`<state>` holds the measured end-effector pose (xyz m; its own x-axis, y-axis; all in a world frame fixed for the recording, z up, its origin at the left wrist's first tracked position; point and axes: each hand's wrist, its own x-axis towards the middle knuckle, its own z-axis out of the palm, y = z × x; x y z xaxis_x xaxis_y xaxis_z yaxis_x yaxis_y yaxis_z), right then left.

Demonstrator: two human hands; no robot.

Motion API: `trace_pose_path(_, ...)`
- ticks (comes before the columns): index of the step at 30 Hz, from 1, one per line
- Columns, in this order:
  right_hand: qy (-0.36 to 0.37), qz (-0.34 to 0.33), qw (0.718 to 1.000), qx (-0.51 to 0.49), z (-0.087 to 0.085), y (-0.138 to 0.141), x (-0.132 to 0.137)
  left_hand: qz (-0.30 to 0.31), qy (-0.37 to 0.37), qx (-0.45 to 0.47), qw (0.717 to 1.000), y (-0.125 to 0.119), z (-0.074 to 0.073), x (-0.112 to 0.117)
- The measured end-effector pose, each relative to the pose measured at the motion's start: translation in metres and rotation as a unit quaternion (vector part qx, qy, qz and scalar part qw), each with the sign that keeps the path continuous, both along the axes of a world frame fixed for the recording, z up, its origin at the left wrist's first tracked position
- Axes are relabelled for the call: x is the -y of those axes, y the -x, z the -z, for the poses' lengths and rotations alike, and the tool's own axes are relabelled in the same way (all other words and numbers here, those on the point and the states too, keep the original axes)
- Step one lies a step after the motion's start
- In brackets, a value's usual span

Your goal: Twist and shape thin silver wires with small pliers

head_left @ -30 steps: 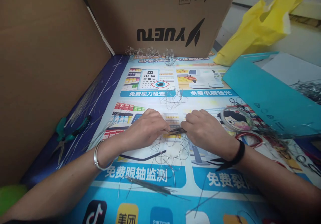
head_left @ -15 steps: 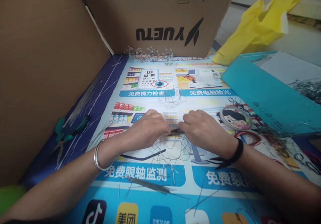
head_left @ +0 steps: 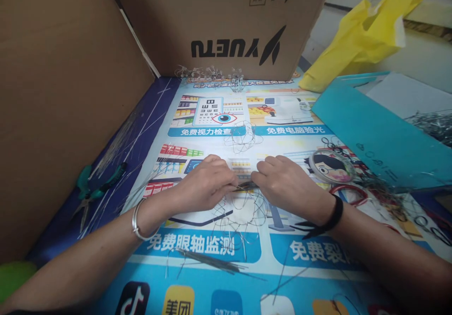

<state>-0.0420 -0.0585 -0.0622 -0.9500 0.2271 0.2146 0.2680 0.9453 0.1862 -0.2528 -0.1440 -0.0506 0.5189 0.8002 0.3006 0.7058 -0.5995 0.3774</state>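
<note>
My left hand is closed in a pinch on a short dark length of wire, just above the printed sheet. From the other side my right hand pinches the same wire, its fingertips a small gap from the left ones. Directly below the fingers is a round openwork of thin bent wire, its loops flaring outward; whether the held wire joins it I cannot tell. A similar wire openwork lies farther back. Nearer me rests a bundle of straight cut wires.
Teal-handled pliers and loose wires lie at left beside cardboard. Small wire pieces line the back. At right are a clear tape roll, red and black rings, a turquoise box holding wires, and a yellow bag.
Almost nothing differs. Both hands keep their pinch on the wire in nearly the same place, with only a slight shift of the fingers and the wire.
</note>
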Motion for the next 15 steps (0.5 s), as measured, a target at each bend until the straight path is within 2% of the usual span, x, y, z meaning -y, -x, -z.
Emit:
trace_pose_path(5,-0.013,0.017,1.0,-0.009,-0.0002,-0.0001,0.0058,-0.032,-0.012,0.006,0.999,-0.0019,0.0011,-0.0002)
trace_pose_path(15,-0.017,0.032,0.999,-0.009,0.0016,0.0001,0.0092,-0.043,-0.013,0.022,0.999,-0.0036,0.002,-0.0005)
